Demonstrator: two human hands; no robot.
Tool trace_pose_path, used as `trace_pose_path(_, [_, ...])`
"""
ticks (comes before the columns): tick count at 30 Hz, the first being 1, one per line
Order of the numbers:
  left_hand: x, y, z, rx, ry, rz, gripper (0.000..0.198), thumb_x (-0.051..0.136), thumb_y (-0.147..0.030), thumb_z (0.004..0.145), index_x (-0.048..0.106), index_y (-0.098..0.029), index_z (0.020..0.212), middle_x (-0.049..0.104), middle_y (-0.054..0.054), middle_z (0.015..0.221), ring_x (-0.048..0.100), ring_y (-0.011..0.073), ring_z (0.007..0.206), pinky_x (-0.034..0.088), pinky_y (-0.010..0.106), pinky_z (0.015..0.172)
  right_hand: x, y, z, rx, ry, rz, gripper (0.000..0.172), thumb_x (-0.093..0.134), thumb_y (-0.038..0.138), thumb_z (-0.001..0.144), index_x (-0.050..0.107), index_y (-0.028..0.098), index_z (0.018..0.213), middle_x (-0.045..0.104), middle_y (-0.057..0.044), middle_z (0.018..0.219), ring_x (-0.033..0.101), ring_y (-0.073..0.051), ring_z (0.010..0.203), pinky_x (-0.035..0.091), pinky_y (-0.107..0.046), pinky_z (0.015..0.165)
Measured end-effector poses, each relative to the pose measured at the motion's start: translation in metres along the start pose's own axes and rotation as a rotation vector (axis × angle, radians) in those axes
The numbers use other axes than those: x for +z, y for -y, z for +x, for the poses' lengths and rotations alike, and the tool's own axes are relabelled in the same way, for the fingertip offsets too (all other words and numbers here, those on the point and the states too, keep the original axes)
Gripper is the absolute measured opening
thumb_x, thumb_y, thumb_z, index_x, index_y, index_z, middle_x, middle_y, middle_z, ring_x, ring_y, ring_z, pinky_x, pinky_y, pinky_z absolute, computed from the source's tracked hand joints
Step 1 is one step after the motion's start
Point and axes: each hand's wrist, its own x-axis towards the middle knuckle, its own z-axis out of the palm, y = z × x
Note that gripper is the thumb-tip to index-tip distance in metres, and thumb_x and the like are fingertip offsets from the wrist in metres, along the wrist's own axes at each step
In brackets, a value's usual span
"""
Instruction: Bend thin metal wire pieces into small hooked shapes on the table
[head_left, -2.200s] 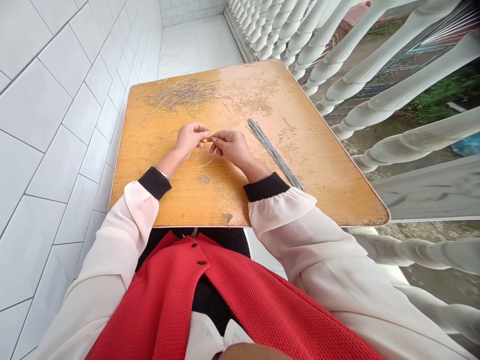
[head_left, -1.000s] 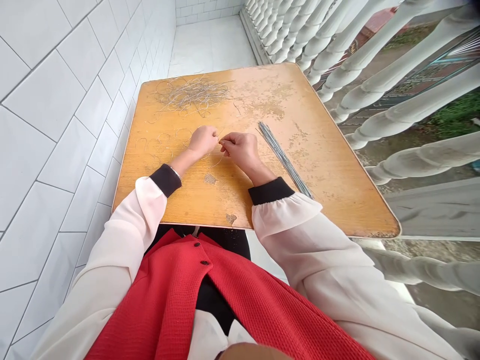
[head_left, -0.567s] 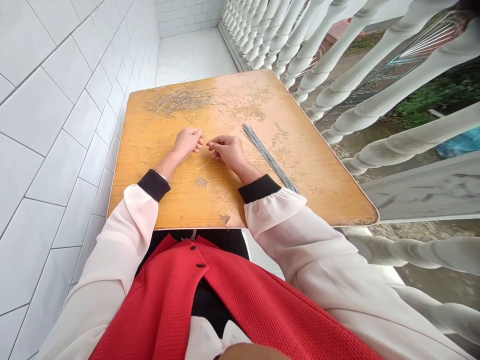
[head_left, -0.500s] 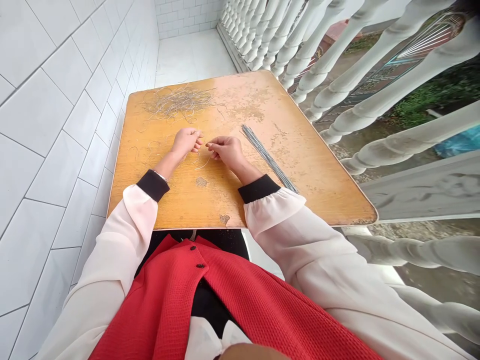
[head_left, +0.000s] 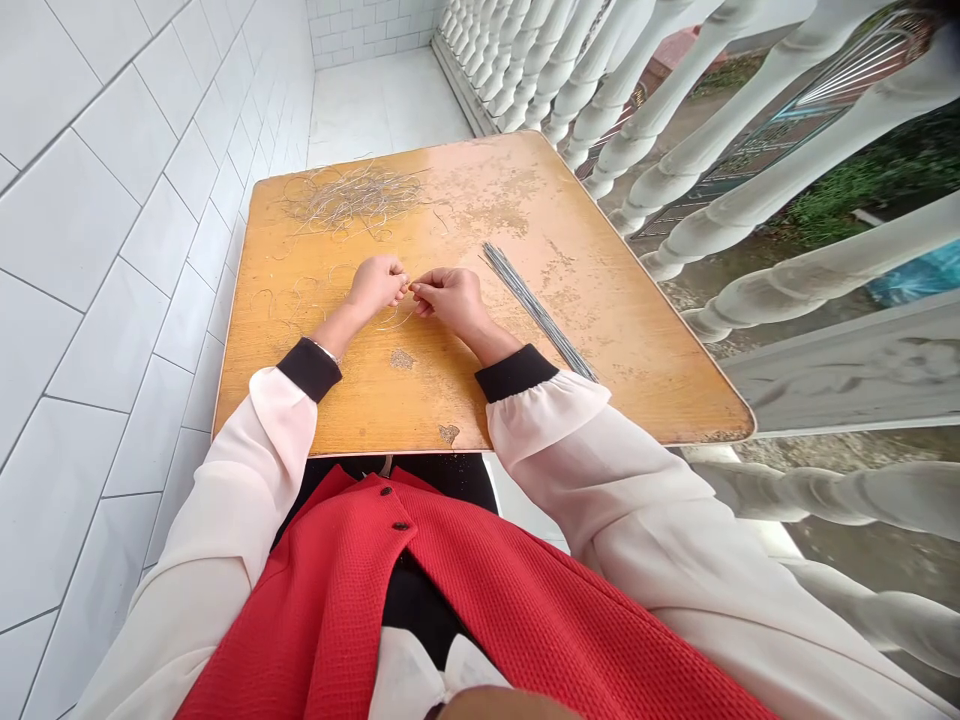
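My left hand (head_left: 379,282) and my right hand (head_left: 448,297) meet fingertip to fingertip above the middle of the wooden table (head_left: 360,400). Both are closed in a pinch on a thin wire (head_left: 396,324), whose curved end shows just below the fingers. Most of what lies between the fingertips is hidden. To the right of my right hand lies a bundle of straight grey wires (head_left: 536,308). Beyond my left hand, at the far left of the tabletop, is a tangled heap of thin bent wires (head_left: 360,198).
A few loose curled wires (head_left: 296,295) lie left of my left hand. A white tiled wall (head_left: 112,300) runs along the left side. White balusters (head_left: 720,225) line the right side. Worn patches mark the tabletop.
My hands have come closer together, and their fingertips now meet. The wire's hanging end has shifted slightly. The heap and the bundle lie as before.
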Motion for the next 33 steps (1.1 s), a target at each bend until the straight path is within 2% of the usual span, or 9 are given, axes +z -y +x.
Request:
trace_pose_path(5, [0.000,-0.007,-0.001,-0.032,0.009,-0.042,0.033,0.058,-0.003,0.094,0.050,-0.017,0.065,0.054,-0.004,0.056,0.051,0.0038,0.051,0.040,0.017,0.056,0.000,-0.002,0.001,-0.032,-0.043,-0.003,0.030,0.064,0.000,0.087,0.061,0.017,0.062,0.057,0.002,0.051,0.055,-0.010,0.044,0.046,-0.022,0.048])
trace_pose_path(10, [-0.016,-0.011,-0.011,-0.039,-0.047,-0.113,0.028,0.055,-0.024,0.103,0.059,-0.016,0.077,0.059,-0.003,0.063,0.050,0.0039,0.051,0.036,0.016,0.053,-0.003,-0.001,0.006,-0.032,-0.100,0.076,0.028,0.064,0.001,0.089,0.060,0.017,0.065,0.058,0.004,0.056,0.051,-0.006,0.043,0.040,-0.018,0.046])
trace_pose_path(13, [-0.024,-0.008,-0.025,-0.087,-0.080,-0.166,0.025,0.051,-0.017,0.103,0.059,-0.016,0.080,0.061,-0.003,0.066,0.049,0.0026,0.050,0.032,0.015,0.050,-0.004,0.002,0.006,-0.024,-0.134,0.163,0.028,0.061,0.002,0.091,0.060,0.017,0.066,0.060,0.004,0.059,0.051,-0.005,0.044,0.040,-0.017,0.046])
trace_pose_path(15, [-0.027,-0.004,-0.034,-0.130,-0.004,-0.257,0.024,0.048,-0.012,0.103,0.061,-0.015,0.082,0.063,-0.002,0.069,0.053,0.0023,0.051,0.036,0.015,0.051,-0.005,0.003,0.006,-0.020,-0.139,0.192,0.028,0.061,0.003,0.091,0.060,0.017,0.067,0.060,0.003,0.059,0.051,-0.005,0.044,0.040,-0.016,0.046])
trace_pose_path(19, [-0.028,0.005,-0.041,-0.201,0.238,-0.385,0.024,0.053,-0.025,0.104,0.066,-0.013,0.087,0.070,0.002,0.072,0.063,0.0056,0.057,0.044,0.017,0.055,-0.007,0.004,0.005,-0.064,-0.156,0.169,0.025,0.062,0.004,0.090,0.062,0.016,0.068,0.061,0.004,0.060,0.053,-0.004,0.044,0.040,-0.014,0.045])
trace_pose_path(22, [-0.026,0.010,-0.042,-0.109,0.285,-0.452,0.011,0.059,-0.014,0.097,0.070,-0.013,0.093,0.074,0.002,0.075,0.068,0.0065,0.062,0.046,0.018,0.060,-0.008,0.005,0.004,-0.078,-0.165,0.181,0.026,0.062,0.003,0.090,0.062,0.016,0.068,0.060,0.004,0.059,0.052,-0.004,0.044,0.040,-0.015,0.045])
trace_pose_path(26, [-0.021,0.015,-0.042,0.054,0.293,-0.532,0.019,0.071,-0.002,0.078,0.075,-0.013,0.092,0.077,0.001,0.081,0.072,0.0079,0.073,0.050,0.020,0.069,-0.008,0.008,0.003,-0.078,-0.176,0.218,0.027,0.061,0.002,0.090,0.061,0.016,0.067,0.059,0.004,0.057,0.051,-0.004,0.043,0.039,-0.016,0.045])
trace_pose_path(30, [-0.015,0.019,-0.040,0.097,0.254,-0.538,0.014,0.084,-0.017,0.072,0.077,-0.014,0.083,0.077,0.002,0.076,0.069,0.0090,0.071,0.050,0.024,0.072,-0.007,0.008,0.003,-0.091,-0.189,0.231,0.031,0.061,-0.001,0.090,0.061,0.015,0.064,0.058,0.005,0.054,0.049,-0.003,0.040,0.036,-0.016,0.043])
trace_pose_path(33, [-0.013,0.022,-0.037,0.106,0.216,-0.527,0.022,0.088,-0.031,0.073,0.078,-0.014,0.082,0.077,0.003,0.076,0.068,0.0095,0.070,0.050,0.025,0.073,-0.006,0.008,0.003,-0.088,-0.185,0.249,0.032,0.061,-0.002,0.090,0.061,0.015,0.063,0.058,0.006,0.053,0.048,-0.003,0.040,0.035,-0.016,0.042])
